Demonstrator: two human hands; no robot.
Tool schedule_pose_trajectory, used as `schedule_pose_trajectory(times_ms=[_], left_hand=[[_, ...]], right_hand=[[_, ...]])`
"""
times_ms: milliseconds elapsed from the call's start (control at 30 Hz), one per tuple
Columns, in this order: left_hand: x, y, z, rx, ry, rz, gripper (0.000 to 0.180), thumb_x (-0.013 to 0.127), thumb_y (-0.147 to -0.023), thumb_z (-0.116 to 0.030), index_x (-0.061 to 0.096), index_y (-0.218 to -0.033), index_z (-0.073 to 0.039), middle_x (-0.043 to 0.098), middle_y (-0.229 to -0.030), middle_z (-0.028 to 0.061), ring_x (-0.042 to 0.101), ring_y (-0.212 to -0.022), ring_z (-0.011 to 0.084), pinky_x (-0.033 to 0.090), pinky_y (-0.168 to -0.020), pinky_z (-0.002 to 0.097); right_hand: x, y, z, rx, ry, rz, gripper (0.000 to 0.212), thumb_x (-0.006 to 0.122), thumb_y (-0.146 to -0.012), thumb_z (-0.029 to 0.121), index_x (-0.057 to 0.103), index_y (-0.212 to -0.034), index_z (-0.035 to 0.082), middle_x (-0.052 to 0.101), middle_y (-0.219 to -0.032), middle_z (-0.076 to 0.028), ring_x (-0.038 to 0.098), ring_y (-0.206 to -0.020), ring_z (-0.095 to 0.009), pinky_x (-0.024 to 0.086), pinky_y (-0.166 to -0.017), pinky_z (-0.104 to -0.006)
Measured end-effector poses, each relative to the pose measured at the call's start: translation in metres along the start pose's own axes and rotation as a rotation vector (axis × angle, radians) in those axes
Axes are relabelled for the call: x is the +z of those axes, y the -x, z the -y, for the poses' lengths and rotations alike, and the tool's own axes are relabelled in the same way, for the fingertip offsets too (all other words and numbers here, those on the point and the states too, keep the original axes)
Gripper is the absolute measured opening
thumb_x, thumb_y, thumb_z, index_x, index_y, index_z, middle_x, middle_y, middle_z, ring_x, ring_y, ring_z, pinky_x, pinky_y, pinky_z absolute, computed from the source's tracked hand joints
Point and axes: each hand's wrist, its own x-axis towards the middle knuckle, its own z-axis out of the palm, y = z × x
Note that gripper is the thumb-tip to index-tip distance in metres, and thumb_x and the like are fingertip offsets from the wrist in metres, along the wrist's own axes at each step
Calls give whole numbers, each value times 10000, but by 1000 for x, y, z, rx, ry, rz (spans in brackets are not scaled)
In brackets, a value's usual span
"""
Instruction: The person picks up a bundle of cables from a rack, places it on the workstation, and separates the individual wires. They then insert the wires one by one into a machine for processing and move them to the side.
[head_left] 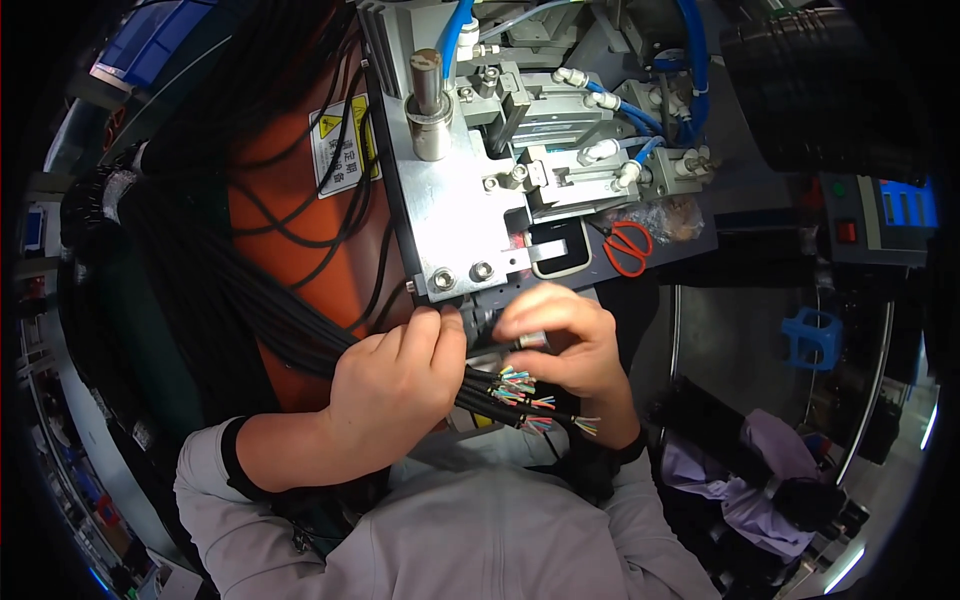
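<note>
Lining up black cables [285,325], maybe, at the metal block [450,205] ahead, left hand [400,368] and right hand [574,338] curl, grips unclear, needing steady aim next.

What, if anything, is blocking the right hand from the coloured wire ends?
Nothing visible. The right hand is curled just above and to the right of the coloured wire ends, and the left hand is on their other side, over the black cables. Whether hand and wires touch, I can't tell.
</note>
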Motion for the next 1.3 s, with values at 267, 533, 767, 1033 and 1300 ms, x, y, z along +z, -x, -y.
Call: schedule_pose_trajectory(times_ms=[267,533,767,1033,1300], left_hand=[[-4,-13,8,119,382,-347,200,675,-808,-145,655,-949,-5,584,-790,36,582,-602,141,412,-470,254],[1,-13,9,95,455,-400,189,686,-799,-139,635,-929,-10,516,-682,16,534,-538,130,379,-431,253],[2,-10,8,133,368,-396,197,682,-789,-134,627,-926,-3,478,-675,16,505,-526,123,356,-421,253],[3,-9,9,124,292,-335,208,647,-720,-88,628,-914,-14,484,-726,14,493,-548,108,333,-420,243],[-3,-9,8,145,320,-233,383,676,-680,-210,652,-978,29,535,-749,51,539,-588,169,393,-460,276]], right_hand=[[11,0,19,112,-93,-121,206,781,-715,-17,677,-893,-12,656,-911,-102,631,-817,-163,497,-688,-269],[32,-9,20,-104,72,-376,186,746,-726,-35,648,-883,-24,643,-871,-133,624,-770,-203,498,-697,-285],[26,-8,28,-20,143,-282,193,777,-718,-2,672,-880,-9,652,-833,-99,618,-741,-162,480,-630,-261],[26,-14,45,-224,827,-210,173,753,-704,-27,625,-815,8,605,-777,-90,582,-729,-178,450,-647,-297],[6,-8,39,309,121,-126,118,717,-767,23,610,-812,4,591,-755,-79,579,-711,-175,444,-658,-291]])
